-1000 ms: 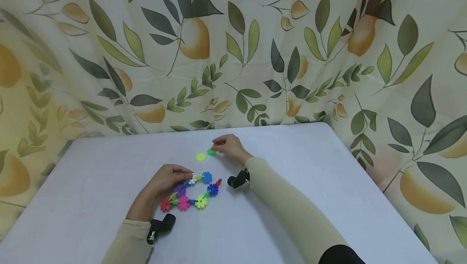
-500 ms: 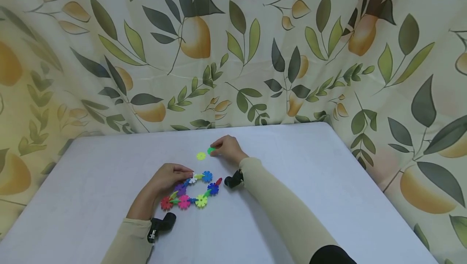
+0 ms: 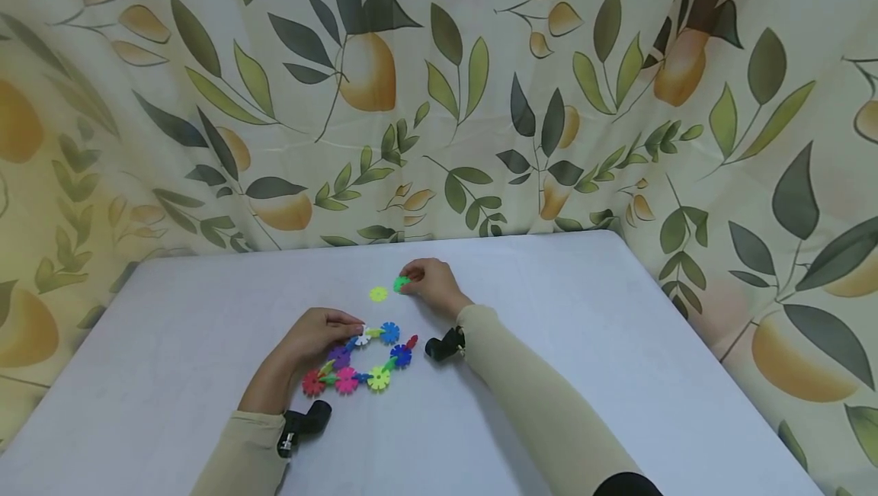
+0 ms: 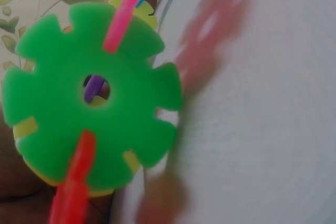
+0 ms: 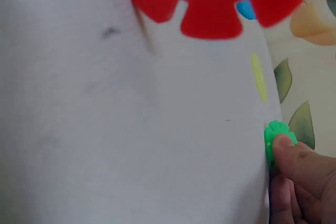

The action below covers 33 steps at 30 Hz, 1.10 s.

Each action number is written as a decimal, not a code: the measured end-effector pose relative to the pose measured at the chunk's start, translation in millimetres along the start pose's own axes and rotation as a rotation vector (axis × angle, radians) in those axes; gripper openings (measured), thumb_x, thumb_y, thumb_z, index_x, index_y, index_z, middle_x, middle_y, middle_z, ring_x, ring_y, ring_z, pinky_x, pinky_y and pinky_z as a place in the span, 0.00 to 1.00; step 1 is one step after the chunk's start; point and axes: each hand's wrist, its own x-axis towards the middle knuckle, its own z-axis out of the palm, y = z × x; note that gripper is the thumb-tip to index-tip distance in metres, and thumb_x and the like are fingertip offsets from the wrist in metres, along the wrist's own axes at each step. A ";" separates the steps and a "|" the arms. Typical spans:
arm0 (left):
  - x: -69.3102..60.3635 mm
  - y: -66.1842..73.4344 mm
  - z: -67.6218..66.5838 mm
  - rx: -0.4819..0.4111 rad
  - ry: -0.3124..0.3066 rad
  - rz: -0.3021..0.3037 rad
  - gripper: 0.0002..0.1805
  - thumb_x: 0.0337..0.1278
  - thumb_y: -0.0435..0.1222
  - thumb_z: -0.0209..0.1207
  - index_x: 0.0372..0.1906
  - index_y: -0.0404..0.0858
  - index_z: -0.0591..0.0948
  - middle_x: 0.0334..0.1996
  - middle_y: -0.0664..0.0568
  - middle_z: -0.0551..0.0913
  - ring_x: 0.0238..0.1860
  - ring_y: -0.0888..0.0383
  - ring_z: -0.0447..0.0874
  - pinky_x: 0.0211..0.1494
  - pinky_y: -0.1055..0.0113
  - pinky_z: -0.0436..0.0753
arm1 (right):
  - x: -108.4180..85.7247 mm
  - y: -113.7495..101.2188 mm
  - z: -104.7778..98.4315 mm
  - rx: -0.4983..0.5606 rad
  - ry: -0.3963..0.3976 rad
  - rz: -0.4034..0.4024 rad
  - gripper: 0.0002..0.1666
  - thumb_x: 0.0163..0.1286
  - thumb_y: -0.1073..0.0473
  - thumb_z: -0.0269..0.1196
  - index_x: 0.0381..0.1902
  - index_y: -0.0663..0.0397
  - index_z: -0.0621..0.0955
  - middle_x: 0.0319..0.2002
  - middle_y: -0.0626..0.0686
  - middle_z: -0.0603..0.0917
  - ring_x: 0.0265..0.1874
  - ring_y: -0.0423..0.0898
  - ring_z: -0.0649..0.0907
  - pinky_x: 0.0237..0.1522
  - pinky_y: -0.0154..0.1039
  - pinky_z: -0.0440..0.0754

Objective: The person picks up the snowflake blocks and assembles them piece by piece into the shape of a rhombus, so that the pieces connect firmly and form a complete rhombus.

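My right hand [image 3: 434, 284] pinches a bright green snowflake disc [image 3: 401, 284] near the table's far side. In the right wrist view, thumb and fingers grip this green disc [image 5: 276, 135] by its rim. A loose yellow disc [image 3: 378, 294] lies flat just left of it. My left hand [image 3: 317, 337] holds the white disc [image 3: 363, 337] in a curved chain of slotted snowflake discs. That chain runs through purple [image 3: 339, 357], pink [image 3: 346, 380] and yellow-green [image 3: 378, 379] discs, with a gap between its blue ends. Close up in the left wrist view, a green disc [image 4: 58, 87] covers most of the hand.
A white-covered table [image 3: 583, 374] carries everything. Behind it hangs a curtain [image 3: 439, 176] printed with leaves and fruit. A red disc [image 5: 220, 3] of the chain looms large at the top of the right wrist view.
The right hand has shifted slightly, ending a little to the right with the green disc, which now shows more of its face. Left hand and chain stay put.
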 end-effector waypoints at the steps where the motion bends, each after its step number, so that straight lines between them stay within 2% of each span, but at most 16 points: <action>1: -0.2 0.0 -0.5 -0.001 0.000 0.000 0.12 0.58 0.40 0.68 0.42 0.36 0.88 0.36 0.51 0.88 0.35 0.57 0.79 0.38 0.69 0.79 | -0.8 1.1 -0.2 0.010 0.004 -0.002 0.12 0.61 0.61 0.71 0.43 0.54 0.86 0.37 0.49 0.86 0.39 0.44 0.82 0.48 0.39 0.80; 6: 0.5 -0.8 -0.4 -0.008 -0.001 -0.001 0.11 0.58 0.39 0.68 0.42 0.36 0.88 0.35 0.51 0.88 0.34 0.56 0.79 0.37 0.69 0.79 | -8.8 9.4 -0.7 0.044 0.006 -0.014 0.09 0.64 0.59 0.69 0.42 0.52 0.86 0.37 0.48 0.86 0.39 0.42 0.82 0.48 0.39 0.80; 17: 0.1 -1.3 -0.1 0.007 -0.005 0.002 0.12 0.59 0.40 0.67 0.43 0.37 0.87 0.37 0.50 0.87 0.36 0.56 0.79 0.39 0.69 0.79 | -38.9 18.0 0.6 0.159 -0.016 -0.022 0.08 0.65 0.59 0.69 0.42 0.50 0.86 0.37 0.46 0.87 0.36 0.41 0.82 0.43 0.36 0.79; 26: -0.5 -1.5 -2.4 -0.013 -0.008 -0.010 0.13 0.62 0.41 0.65 0.45 0.37 0.86 0.40 0.49 0.85 0.38 0.55 0.78 0.41 0.68 0.80 | -60.6 17.9 2.8 0.169 -0.024 -0.046 0.07 0.64 0.60 0.69 0.41 0.51 0.86 0.34 0.46 0.86 0.35 0.40 0.82 0.42 0.36 0.80; 33: 1.2 -4.2 -3.3 0.027 -0.018 0.023 0.14 0.61 0.42 0.65 0.46 0.37 0.86 0.40 0.49 0.86 0.39 0.55 0.78 0.43 0.69 0.79 | -72.7 17.4 3.4 0.184 -0.025 -0.075 0.07 0.63 0.61 0.70 0.40 0.51 0.85 0.34 0.46 0.86 0.35 0.40 0.83 0.43 0.36 0.81</action>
